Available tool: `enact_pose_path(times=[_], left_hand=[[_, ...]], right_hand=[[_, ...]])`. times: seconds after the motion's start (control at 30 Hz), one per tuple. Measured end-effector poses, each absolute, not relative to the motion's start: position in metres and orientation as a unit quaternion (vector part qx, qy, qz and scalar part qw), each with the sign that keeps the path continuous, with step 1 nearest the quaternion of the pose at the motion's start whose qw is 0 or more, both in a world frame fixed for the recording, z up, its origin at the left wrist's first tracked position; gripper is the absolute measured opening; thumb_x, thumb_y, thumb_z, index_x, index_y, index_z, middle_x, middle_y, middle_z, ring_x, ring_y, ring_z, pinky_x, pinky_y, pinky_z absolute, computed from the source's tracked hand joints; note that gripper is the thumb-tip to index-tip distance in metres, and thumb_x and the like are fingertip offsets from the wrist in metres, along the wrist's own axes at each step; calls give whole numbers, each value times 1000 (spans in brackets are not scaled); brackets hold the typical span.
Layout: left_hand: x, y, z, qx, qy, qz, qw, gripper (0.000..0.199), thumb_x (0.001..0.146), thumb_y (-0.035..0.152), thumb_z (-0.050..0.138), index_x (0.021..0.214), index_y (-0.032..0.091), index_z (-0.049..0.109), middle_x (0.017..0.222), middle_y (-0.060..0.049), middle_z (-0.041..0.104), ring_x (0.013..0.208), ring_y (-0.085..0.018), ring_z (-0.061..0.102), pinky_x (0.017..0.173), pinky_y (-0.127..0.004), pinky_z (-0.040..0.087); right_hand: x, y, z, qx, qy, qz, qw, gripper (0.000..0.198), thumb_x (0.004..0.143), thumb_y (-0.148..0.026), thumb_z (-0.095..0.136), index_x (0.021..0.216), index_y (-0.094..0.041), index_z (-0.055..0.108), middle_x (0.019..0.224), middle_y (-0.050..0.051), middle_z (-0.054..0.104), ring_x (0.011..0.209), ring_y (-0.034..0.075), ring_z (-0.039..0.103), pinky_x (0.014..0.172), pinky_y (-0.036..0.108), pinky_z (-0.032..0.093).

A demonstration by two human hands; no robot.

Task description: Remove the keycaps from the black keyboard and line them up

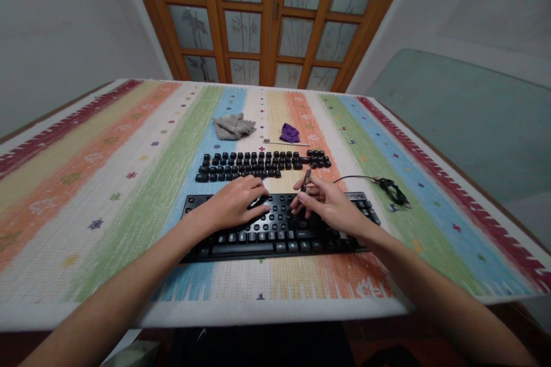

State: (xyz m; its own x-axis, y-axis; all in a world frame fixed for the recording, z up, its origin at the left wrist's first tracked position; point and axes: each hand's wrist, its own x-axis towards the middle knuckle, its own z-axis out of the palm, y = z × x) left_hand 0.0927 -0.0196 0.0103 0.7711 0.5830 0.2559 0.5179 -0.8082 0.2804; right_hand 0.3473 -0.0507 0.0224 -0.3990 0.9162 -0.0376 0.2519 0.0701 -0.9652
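Observation:
A black keyboard [247, 249] lies in front of me with many of its upper keycaps off, baring small key posts; its lower rows still carry keys. My left hand [236, 200] rests on its left part, fingers stretched out and thumb apart. Over the right part, my right hand [322, 198] pinches a small thin brush [307, 175], its dark bristled end pointing up. The brush's lower end is hidden by the fingers. Behind the keyboard, loose black keycaps [241, 166] stand in rows on the striped cloth.
A crumpled grey cloth [233, 127], a purple cloth [290, 133] and a thin brush with a long handle [286, 143] lie beyond the keycaps. The bundled cable [391, 190] is at right. A striped tablecloth [142, 212] covers the table.

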Motion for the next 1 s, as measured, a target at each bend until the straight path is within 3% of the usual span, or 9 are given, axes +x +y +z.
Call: enact_pose_path(times=[0.27,0.73,1.0], left_hand=[[116,-39,28,933,226,260,104,31,96,40,59,115,15,63,101,-9,68,91,-21,63,80,-36,52],[137,-45,34,895,242,355,118,13,94,25,62,104,17,63,95,-6,72,83,-16,69,74,-30,57],[144,-44,33,911,205,350,-75,23,95,19,54,115,14,64,75,-3,67,65,-15,61,60,-28,54]], right_hand=[[350,-51,33,-389,-592,565,424,34,89,-48,68,100,-21,49,87,6,75,76,18,75,65,30,61],[352,-59,27,-389,-541,556,497,37,87,-49,71,101,-23,48,89,6,76,82,22,76,70,36,64],[351,-63,24,-385,-520,566,511,37,85,-47,73,99,-22,50,79,1,71,76,19,76,66,32,63]])
